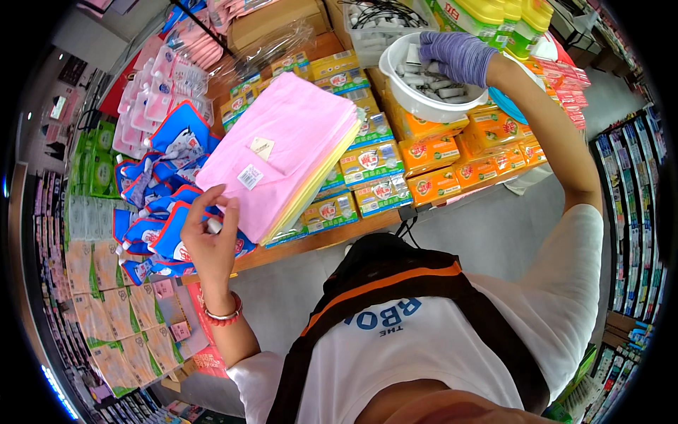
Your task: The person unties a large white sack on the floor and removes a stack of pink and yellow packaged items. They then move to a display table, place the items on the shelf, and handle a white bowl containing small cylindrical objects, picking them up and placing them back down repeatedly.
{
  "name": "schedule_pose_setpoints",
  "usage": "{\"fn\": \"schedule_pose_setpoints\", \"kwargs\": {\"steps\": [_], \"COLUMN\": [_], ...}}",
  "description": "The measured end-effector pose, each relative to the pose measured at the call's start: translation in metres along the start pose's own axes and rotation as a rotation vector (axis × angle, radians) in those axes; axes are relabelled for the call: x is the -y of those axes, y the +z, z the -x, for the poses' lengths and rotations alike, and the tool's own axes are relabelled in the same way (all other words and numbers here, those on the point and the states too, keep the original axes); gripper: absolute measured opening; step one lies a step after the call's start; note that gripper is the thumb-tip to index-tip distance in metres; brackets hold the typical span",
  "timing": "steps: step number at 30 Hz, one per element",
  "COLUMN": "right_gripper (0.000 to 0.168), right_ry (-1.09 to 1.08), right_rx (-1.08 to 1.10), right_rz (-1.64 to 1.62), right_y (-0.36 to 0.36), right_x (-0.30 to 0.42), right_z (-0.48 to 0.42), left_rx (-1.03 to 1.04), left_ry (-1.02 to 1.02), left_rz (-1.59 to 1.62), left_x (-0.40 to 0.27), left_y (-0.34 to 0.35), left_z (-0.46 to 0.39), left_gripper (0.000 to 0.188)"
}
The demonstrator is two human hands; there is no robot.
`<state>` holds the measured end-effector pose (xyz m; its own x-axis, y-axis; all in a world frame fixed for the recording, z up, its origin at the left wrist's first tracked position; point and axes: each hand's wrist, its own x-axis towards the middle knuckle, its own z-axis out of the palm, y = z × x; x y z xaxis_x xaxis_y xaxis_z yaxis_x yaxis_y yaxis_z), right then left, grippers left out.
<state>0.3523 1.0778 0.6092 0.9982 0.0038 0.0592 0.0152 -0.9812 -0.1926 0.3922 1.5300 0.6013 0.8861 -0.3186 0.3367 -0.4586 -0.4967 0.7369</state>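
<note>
A stack of folded cloths, pink on top with yellow and pale green below, lies on packs of soap. The top cloth bears a paper tag and a white barcode sticker. My bare left hand is at the stack's near left corner, its thumb and fingers curled around a small white piece. My right hand, in a purple knitted glove, reaches into a white plastic basin of small grey-white tags; its fingertips are partly hidden, so its hold cannot be told.
Blue detergent pouches lie left of the cloths. Orange soap packs support the basin. Behind it stand a clear bin with similar pieces and a black cable, and yellow-capped bottles. The wooden table edge runs before me.
</note>
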Motion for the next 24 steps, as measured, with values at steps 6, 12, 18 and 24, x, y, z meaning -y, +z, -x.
{"fn": "schedule_pose_setpoints", "kwargs": {"steps": [6,12,18,24], "right_gripper": [0.013,0.016,0.014,0.017], "right_ry": [-0.153,-0.110,-0.196,-0.140], "right_rx": [-0.088,-0.076,-0.130,-0.090], "right_rz": [-0.088,-0.294,-0.222,-0.364], "right_y": [-0.010,-0.013,-0.010,-0.005], "right_x": [-0.023,-0.021,-0.014,-0.017], "right_z": [0.017,0.027,0.028,0.023], "left_rx": [0.283,0.498,0.616,0.545], "left_ry": [0.224,0.384,0.343,0.479], "left_rz": [0.073,-0.003,0.138,0.230], "left_x": [-0.040,-0.060,-0.087,-0.093], "left_y": [0.052,0.093,0.126,0.150], "left_z": [-0.034,-0.061,-0.071,-0.081], "left_gripper": [0.021,0.021,0.019,0.019]}}
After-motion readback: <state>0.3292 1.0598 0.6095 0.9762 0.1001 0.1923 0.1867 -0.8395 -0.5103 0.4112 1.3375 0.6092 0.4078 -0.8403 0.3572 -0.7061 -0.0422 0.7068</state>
